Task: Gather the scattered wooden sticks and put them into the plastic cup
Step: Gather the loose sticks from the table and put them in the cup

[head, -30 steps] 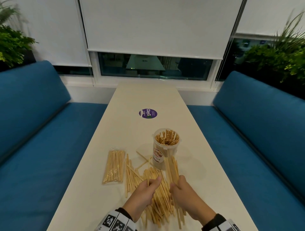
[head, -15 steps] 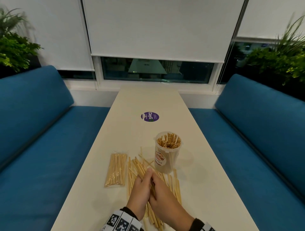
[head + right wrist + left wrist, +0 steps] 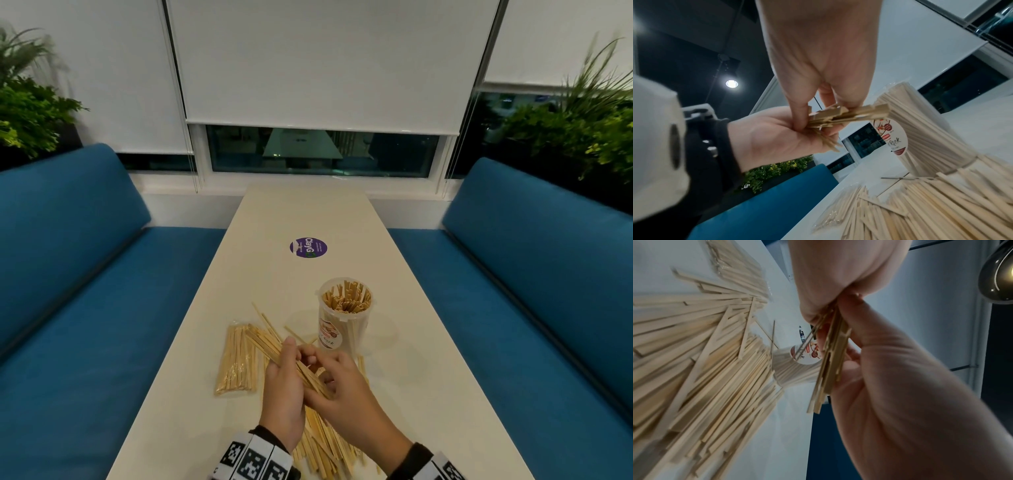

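A clear plastic cup [image 3: 344, 317] stands upright on the white table [image 3: 308, 212], packed with wooden sticks on end. Loose sticks [image 3: 325, 445] lie in a pile in front of it, under my wrists. My left hand [image 3: 291, 363] and right hand [image 3: 318, 377] meet above the pile, both gripping one bundle of sticks [image 3: 270, 342] that slants up to the left. In the right wrist view my right hand [image 3: 818, 113] pinches the bundle's end [image 3: 849, 115] in the left palm [image 3: 777, 133]. The left wrist view shows the bundle [image 3: 830, 361] in front of the cup [image 3: 797, 368].
A sealed clear packet of sticks [image 3: 236, 363] lies left of the pile. A round purple sticker [image 3: 308, 247] marks the table beyond the cup. Blue benches [image 3: 102, 308] [image 3: 531, 308] flank the table, with plants behind them and a window at the far end.
My hands, apart on the pile a second ago, have come together and lifted a bundle of sticks off it. The cup has not moved.
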A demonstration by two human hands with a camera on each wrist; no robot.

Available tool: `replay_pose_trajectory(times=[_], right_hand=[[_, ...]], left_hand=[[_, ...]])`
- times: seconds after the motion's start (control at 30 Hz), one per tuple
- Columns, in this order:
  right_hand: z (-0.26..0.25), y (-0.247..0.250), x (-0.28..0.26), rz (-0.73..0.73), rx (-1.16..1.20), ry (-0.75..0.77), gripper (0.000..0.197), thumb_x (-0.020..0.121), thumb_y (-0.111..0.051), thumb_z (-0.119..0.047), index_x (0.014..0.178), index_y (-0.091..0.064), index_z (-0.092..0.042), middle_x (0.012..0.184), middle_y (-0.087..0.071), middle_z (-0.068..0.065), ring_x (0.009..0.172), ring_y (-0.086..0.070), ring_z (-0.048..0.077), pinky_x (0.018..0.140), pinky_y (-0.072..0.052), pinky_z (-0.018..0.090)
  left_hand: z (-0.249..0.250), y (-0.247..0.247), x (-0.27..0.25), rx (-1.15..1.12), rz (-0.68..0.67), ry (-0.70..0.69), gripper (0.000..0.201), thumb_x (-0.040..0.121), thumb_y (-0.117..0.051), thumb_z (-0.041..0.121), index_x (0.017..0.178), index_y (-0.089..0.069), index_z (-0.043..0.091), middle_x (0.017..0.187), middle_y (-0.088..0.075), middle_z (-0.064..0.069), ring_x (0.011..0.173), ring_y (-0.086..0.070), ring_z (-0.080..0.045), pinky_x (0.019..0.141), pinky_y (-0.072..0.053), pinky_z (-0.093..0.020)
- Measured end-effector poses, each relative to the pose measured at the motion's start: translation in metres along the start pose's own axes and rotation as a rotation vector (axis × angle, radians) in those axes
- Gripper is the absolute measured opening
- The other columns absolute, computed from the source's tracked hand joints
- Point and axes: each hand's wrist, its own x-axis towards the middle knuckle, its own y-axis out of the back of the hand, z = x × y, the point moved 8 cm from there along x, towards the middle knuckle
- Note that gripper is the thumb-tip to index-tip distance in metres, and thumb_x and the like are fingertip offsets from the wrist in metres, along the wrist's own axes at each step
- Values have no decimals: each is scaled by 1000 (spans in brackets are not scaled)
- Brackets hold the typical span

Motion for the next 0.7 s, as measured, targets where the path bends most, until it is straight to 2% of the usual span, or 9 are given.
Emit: replay_pose_trajectory(times=[0.1, 0.17, 0.23, 0.3, 0.4, 0.47, 0.53, 0.63, 0.7], right_hand=[[6, 4, -2, 5, 33, -36, 62, 78, -69, -42, 133, -38, -43, 117, -41, -15, 100, -45, -2, 82, -39, 10], [17, 6, -4, 14, 164, -180, 69, 73, -64, -58, 134, -37, -38, 124, -41, -15, 109, -44, 0, 87, -38, 15], [25, -2, -7, -46, 453, -371, 63, 73, -55, -64, 128, -43, -35, 124, -48, -11, 109, -48, 5, 92, -40, 23], [27, -13, -8, -107, 763, -498, 49, 82, -53, -57, 121, -50, -26, 104, -56, -4, 91, -53, 11, 87, -43, 28], [27, -15, -3, -80, 1062, -569, 41, 92, -52, -38, 124, -50, -11, 88, -60, 9, 76, -54, 19, 83, -47, 33], [21, -11, 0, -70, 1129, -552, 37, 97, -47, -30, 126, -51, -7, 90, -66, 12, 81, -62, 21, 87, -52, 34], [14, -10, 1, -97, 1148, -531, 35, 99, -43, -27, 122, -56, -4, 88, -71, 11, 80, -68, 18, 75, -57, 31], [10, -12, -1, -134, 1122, -515, 37, 99, -42, -29, 118, -59, -2, 96, -69, 14, 85, -67, 21, 73, -57, 31], [14, -13, -1, -133, 1090, -523, 43, 98, -41, -33, 120, -57, 0, 92, -65, 15, 79, -64, 20, 74, -56, 31]], left_hand=[[9, -2, -1, -13, 7, -51, 43, 98, -38, 32, 64, -49, 8, 55, -46, -4, 54, -48, -19, 46, -44, -28], [22, -2, 1, 13, 14, -146, 44, 98, -38, 31, 60, -42, 11, 50, -40, 1, 53, -41, -16, 52, -38, -28], [35, -5, 1, 69, 4, -268, 44, 98, -38, 31, 58, -39, 12, 46, -38, 4, 50, -38, -13, 54, -38, -25], [47, -10, -1, 173, -1, -410, 44, 96, -38, 34, 60, -40, 11, 48, -39, 4, 47, -39, -10, 50, -39, -18], [55, -22, -8, 291, -37, -553, 47, 89, -39, 44, 65, -45, 4, 55, -42, -1, 51, -42, -11, 56, -40, -20], [52, -27, -11, 328, -56, -567, 46, 84, -40, 48, 69, -47, 5, 56, -44, 0, 51, -45, -7, 56, -42, -18], [45, -26, -12, 342, -45, -541, 41, 81, -42, 48, 70, -48, 9, 55, -48, 3, 49, -49, -4, 56, -44, -15], [39, -21, -8, 360, -32, -498, 43, 79, -43, 53, 70, -47, 11, 50, -48, 6, 48, -51, -8, 57, -45, -24], [37, -18, -6, 350, -35, -491, 46, 79, -42, 54, 69, -46, 9, 47, -47, 7, 46, -49, -7, 55, -45, -20]])
